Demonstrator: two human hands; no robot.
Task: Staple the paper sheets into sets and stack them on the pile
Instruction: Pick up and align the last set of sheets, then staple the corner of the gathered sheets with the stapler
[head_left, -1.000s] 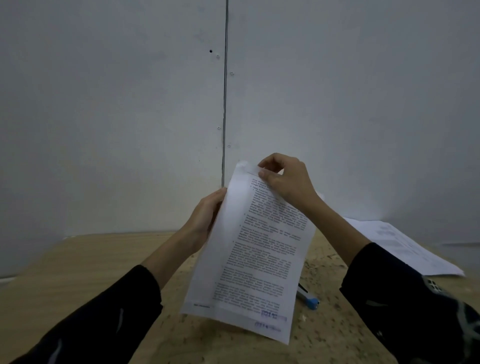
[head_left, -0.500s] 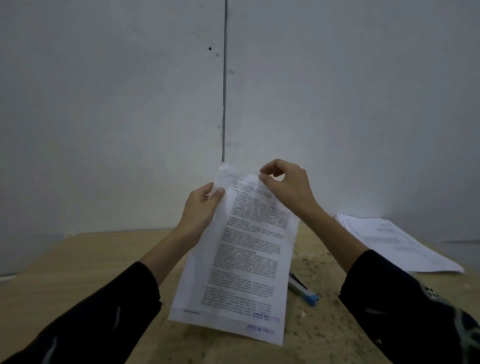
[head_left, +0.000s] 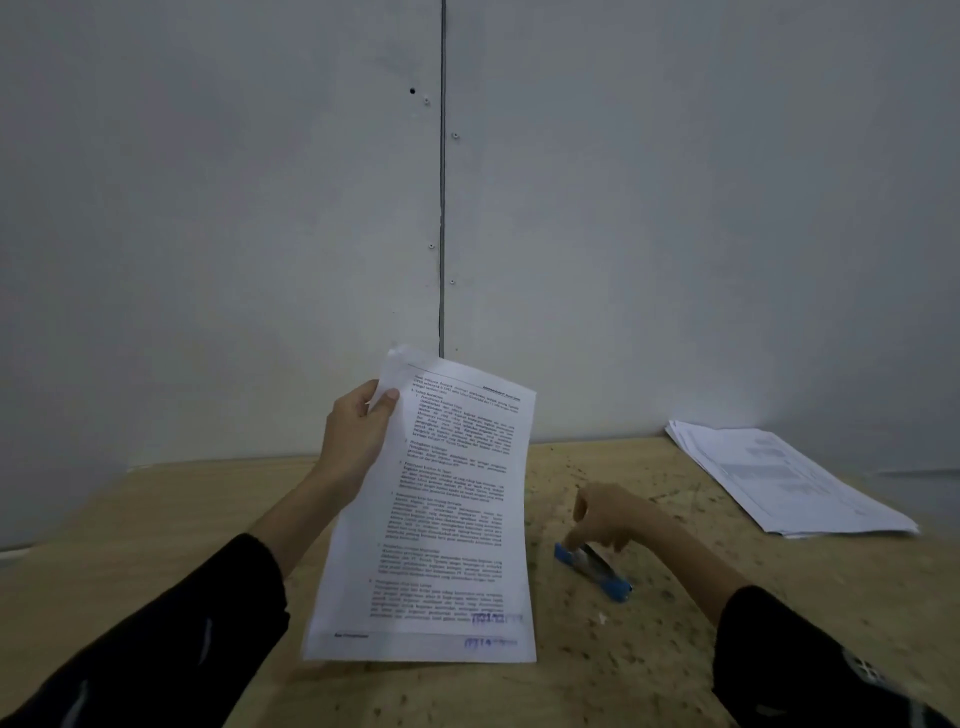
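holding the white printed paper sheets (head_left: 441, 509) upright, unstapled, pinched in the left hand (head_left: 358, 436), right hand (head_left: 605, 514) closing on the blue metal stapler (head_left: 592, 569) on the speckled wooden table (head_left: 675, 623), finished white paper pile (head_left: 779, 478) far right.

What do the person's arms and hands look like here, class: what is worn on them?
Both hands, the left hand and right hand, are bare: no gloves, and no rings or watch can be made out. Each forearm shows beyond a dark, black-looking long sleeve pushed back partway. The right sleeve carries a small pale printed pattern; the left sleeve shows faint pale streaks.
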